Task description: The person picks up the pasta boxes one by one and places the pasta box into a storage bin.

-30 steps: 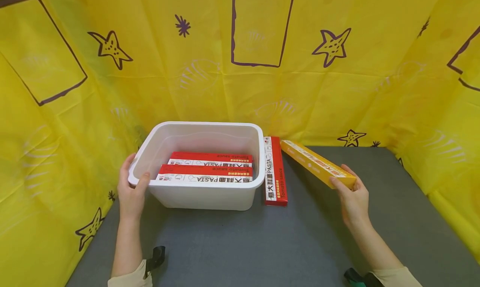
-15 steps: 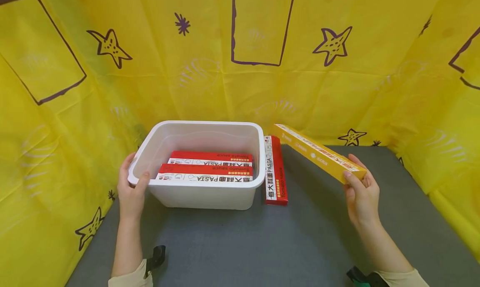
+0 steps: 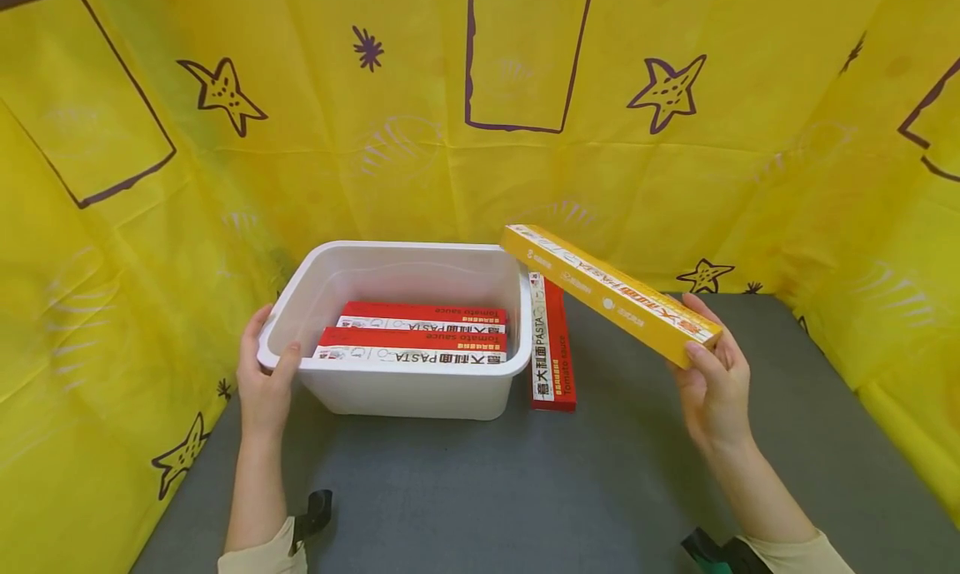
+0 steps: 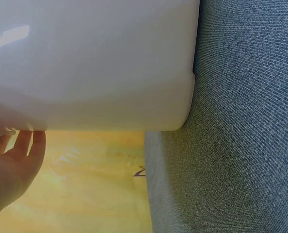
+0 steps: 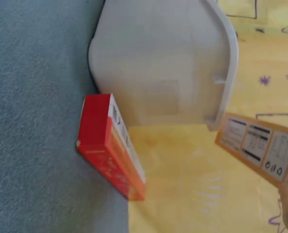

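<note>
Altogether three red boxes (image 3: 551, 341), one yellow box (image 3: 611, 295), one tub (image 3: 408, 391).

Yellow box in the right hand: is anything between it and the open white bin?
Nothing visible blocks it. The yellow box is lifted, its far end at the white bin rim; the right hand grips its near end.

A staged recording booth: yellow star-printed sheeting (image 3: 420, 141) walls in a grey-covered table (image 3: 525, 491).
</note>
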{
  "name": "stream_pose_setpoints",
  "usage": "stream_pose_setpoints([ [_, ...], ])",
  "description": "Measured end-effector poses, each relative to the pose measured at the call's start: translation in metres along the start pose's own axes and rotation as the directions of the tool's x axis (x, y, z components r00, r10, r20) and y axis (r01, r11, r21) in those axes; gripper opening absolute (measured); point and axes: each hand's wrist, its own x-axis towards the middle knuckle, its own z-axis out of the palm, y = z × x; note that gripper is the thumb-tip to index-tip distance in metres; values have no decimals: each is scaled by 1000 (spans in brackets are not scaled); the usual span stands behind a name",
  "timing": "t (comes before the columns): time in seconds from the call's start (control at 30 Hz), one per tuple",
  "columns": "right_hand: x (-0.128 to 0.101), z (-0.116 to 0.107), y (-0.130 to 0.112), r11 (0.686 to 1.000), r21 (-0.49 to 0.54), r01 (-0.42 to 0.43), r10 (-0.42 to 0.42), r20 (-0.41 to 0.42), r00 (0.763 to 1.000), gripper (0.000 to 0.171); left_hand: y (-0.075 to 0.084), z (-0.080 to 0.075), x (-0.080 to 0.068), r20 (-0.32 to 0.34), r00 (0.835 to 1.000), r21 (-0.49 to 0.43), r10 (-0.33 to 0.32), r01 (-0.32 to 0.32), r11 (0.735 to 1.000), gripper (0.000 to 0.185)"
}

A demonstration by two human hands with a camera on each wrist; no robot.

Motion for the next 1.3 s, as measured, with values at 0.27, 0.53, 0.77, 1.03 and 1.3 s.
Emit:
stream_pose_setpoints([
  [0.27, 4, 11, 7, 998, -59, -13, 18, 80, 997, 50, 1, -1, 1, 7, 1000, -4, 5, -5, 1000, 58],
  [0.53, 9, 16, 17, 994, -98, -51, 72, 223, 972, 52, 1, -2, 1, 6, 1000, 5, 4, -4, 1000, 59],
  [0.77, 18, 24, 28, 982, -156, -106, 142, 240, 960, 52, 2, -1, 0, 8, 1000, 10, -13, 13, 1000, 61],
  [1.03, 28, 27, 37, 962, -244, -123, 182, 238, 954, 53, 1, -1, -1, 10, 1000, -4, -14, 14, 1000, 62],
  [1.3, 39, 31, 43, 924, -351, -148, 248, 260, 933, 54, 0, -2, 0, 7, 1000, 6, -5, 5, 1000, 61],
])
